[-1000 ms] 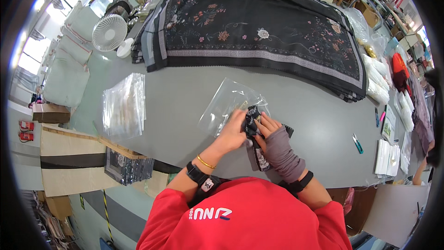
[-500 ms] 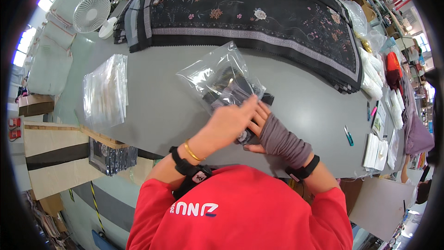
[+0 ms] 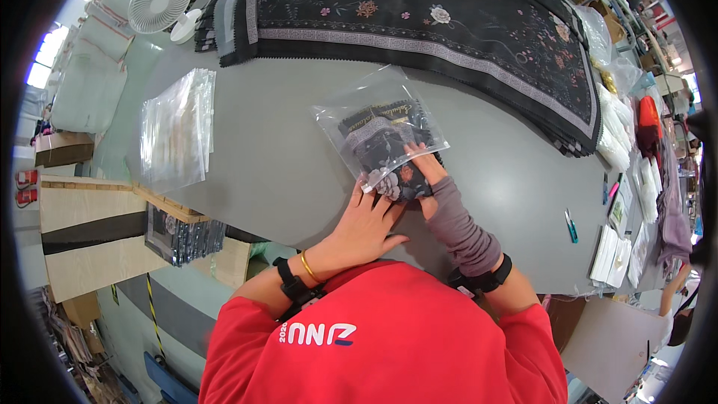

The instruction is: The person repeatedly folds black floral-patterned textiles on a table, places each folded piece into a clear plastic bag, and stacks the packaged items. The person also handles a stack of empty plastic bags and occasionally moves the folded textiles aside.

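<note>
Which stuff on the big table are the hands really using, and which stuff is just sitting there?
In use:
- left hand, flat on the table by the bag's open end
- right hand, pressing on the folded dark cloth
- clear plastic bag holding that cloth

Just lying about:
- stack of empty clear bags
- big dark flowered cloths
- white fan
- small teal snips

Bright daylight, soft shadows, fisheye-bent edges
</note>
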